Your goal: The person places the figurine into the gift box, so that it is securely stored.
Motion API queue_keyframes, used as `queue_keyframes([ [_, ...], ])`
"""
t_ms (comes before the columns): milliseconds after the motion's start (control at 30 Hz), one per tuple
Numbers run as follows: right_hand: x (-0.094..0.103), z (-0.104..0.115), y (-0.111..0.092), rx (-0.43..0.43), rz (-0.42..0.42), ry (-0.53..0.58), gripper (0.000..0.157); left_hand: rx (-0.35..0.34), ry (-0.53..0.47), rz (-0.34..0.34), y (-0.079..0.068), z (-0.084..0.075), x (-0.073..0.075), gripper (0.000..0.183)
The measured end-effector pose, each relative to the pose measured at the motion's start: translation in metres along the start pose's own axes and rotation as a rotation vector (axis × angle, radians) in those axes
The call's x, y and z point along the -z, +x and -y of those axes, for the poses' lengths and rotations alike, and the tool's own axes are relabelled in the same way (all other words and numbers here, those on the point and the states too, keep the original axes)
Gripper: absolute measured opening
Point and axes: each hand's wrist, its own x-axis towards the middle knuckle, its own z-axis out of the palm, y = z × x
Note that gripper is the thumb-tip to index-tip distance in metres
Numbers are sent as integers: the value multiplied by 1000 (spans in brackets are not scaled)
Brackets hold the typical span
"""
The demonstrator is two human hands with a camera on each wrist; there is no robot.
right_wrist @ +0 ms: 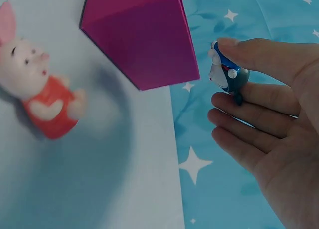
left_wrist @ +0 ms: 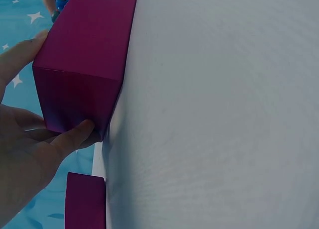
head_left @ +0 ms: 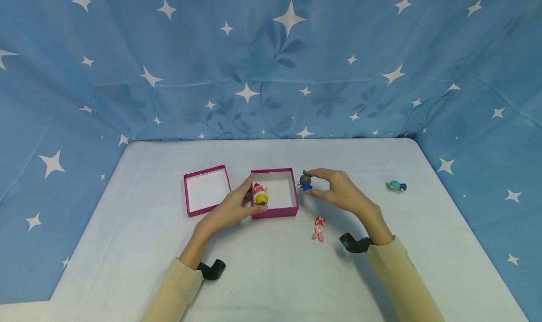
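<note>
A magenta box (head_left: 282,212) with a white inside stands at the middle of the table. My left hand (head_left: 233,206) grips it at the left, thumb by the near side and fingers along the left wall. Inside the box, at its left, lies a pink and yellow toy figurine (head_left: 260,197). Just right of the box, my right hand (head_left: 343,190) pinches a grey-headed figurine in blue (head_left: 305,181) between thumb and forefinger; the right wrist view shows the other fingers extended. Below that hand, a pink-eared piglet figurine in red (head_left: 319,229) lies on the table.
Left of the box lies a shallow magenta-rimmed lid (head_left: 207,190), white side up. Farther right on the white table (head_left: 271,275) is a teal and blue figurine (head_left: 395,186). A blue curtain with white stars (head_left: 271,68) hangs behind the table and at both sides.
</note>
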Motion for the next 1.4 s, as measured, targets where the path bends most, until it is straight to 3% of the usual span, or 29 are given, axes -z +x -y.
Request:
queue_keyframes([
  [733,-23,26,29,120,9,57,51,21,-8,3,1,-1,-2,104],
  [1000,-35,31,40,153,70,54,49,5,-5,4,1,2,-1,106],
  [1400,-48,43,53,140,207,-132,50,2,-6,6,1,3,-1,106],
])
